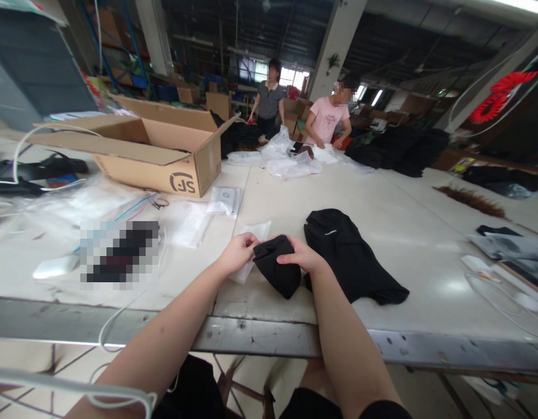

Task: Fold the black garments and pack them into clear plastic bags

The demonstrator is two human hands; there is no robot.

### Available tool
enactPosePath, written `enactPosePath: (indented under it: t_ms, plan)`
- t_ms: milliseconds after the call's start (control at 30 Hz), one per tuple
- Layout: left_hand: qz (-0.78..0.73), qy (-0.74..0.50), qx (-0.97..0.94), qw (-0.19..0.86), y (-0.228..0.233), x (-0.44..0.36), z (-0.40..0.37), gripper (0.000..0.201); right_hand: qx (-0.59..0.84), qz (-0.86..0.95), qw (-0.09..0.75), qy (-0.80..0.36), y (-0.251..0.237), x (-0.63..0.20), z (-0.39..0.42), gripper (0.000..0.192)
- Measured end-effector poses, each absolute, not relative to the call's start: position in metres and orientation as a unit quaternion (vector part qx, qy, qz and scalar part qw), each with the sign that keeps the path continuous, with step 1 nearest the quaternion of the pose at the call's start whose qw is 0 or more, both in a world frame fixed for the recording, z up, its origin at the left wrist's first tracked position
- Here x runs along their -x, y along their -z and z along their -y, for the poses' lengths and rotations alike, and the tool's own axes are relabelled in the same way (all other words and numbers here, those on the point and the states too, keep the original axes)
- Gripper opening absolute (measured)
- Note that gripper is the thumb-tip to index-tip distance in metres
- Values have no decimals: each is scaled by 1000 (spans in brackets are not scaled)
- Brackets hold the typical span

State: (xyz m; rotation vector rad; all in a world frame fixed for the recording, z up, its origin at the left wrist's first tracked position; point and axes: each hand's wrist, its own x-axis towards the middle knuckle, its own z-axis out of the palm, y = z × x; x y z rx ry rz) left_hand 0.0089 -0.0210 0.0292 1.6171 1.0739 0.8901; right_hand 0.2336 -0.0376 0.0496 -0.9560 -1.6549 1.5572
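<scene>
A folded piece of black cloth (278, 278) is held between my two hands, just above the table near its front edge. My right hand (304, 256) grips its right side, thumb on top and the other fingers behind it. At its upper left corner, my left hand (237, 254) is closed in a pinch; the fingertips partly hide what they hold. A clear plastic bag (259, 230) lies under and behind the cloth, close to my left fingers. To the right, a black garment (349, 256) with a small white mark is spread on the table.
An open cardboard box (159, 154) stands at the back left, with plastic packets (224, 201) before it. A white mouse (54, 266) lies at left. Two people (327, 119) stand across the table (403, 212) near plastic bags and black cloth piles. Cables (491, 302) lie at right.
</scene>
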Motion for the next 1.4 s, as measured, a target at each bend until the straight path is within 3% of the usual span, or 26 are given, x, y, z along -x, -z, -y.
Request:
enactPosePath:
  t_ms: [167,333,433,633,1000,1200,1400]
  plan:
    - [-409,-342,-667,521,-30,-11,24,13,374,618,322,-612,-49,-237,38,51]
    - [-429,-369,-626,536,-31,-14,23,25,396,623,276,-615,-47,-239,35,50]
    - [-440,-380,-658,479,-33,-14,24,26,392,658,234,-599,-46,-235,32,52]
    - [-433,-325,-777,320,-37,-16,37,20,449,691,217,-523,-40,-223,29,32]
    - [-448,-313,-798,253,-36,-23,43,18,483,700,301,-432,-28,-192,31,26]
    - [-519,-225,-818,100,-34,-27,39,21,503,589,344,-531,-23,-202,26,25]
    - [-554,-184,-809,61,-31,-24,35,31,431,526,370,-633,-26,-210,23,25]
